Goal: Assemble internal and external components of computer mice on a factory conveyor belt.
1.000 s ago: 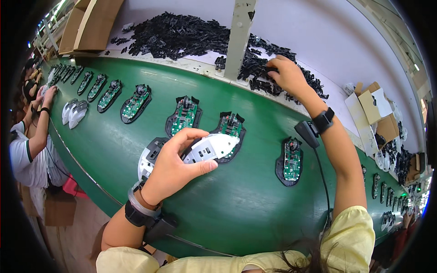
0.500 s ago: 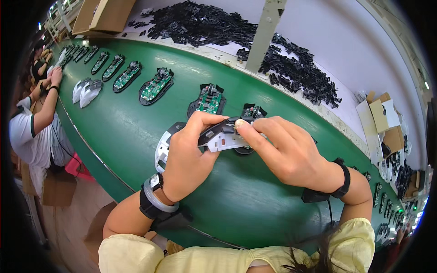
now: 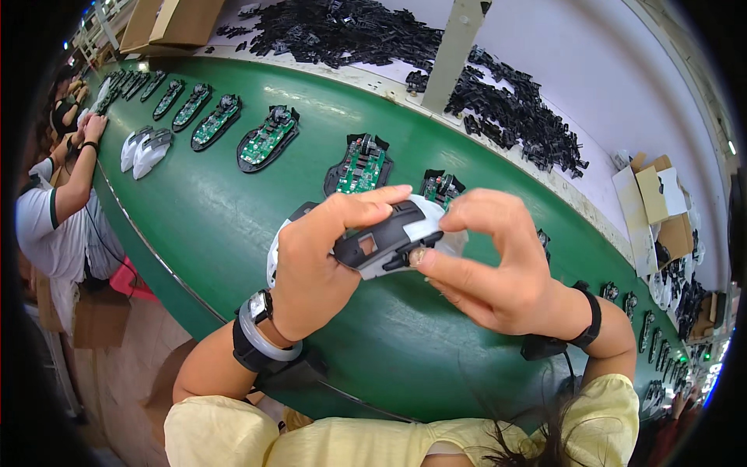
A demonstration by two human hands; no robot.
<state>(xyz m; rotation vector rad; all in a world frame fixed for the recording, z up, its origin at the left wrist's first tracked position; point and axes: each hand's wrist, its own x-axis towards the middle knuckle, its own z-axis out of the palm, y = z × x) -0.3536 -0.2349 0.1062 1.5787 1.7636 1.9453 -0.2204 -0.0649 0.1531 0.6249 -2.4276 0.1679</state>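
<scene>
Above the green belt I hold a black and white computer mouse top shell (image 3: pixel 393 228), tilted with its outer face up. My left hand (image 3: pixel 311 253) is closed around its left end, fingers along the far edge. On its right part, my right hand (image 3: pixel 506 272) has the thumb against a slim black side piece (image 3: pixel 398 259) and a finger on the white area. Another white and black shell (image 3: pixel 273 255) lies partly hidden behind my left hand. Just beyond the hands sit a mouse base with a green circuit board (image 3: pixel 361 169) and a second such base (image 3: pixel 441 187).
More mouse bases (image 3: pixel 267 142) line the green belt (image 3: pixel 436 335) on both sides. Two white shells (image 3: pixel 146 150) lie at left, near a co-worker's arm (image 3: pixel 82 171). A shelf behind carries heaps of small black parts (image 3: pixel 334 35), a post (image 3: pixel 455 58) and cardboard boxes (image 3: pixel 657 198).
The shell has been turned so its outer face shows instead of its inner side. My right thumb has moved down to its near edge, with the fingers shifted slightly right.
</scene>
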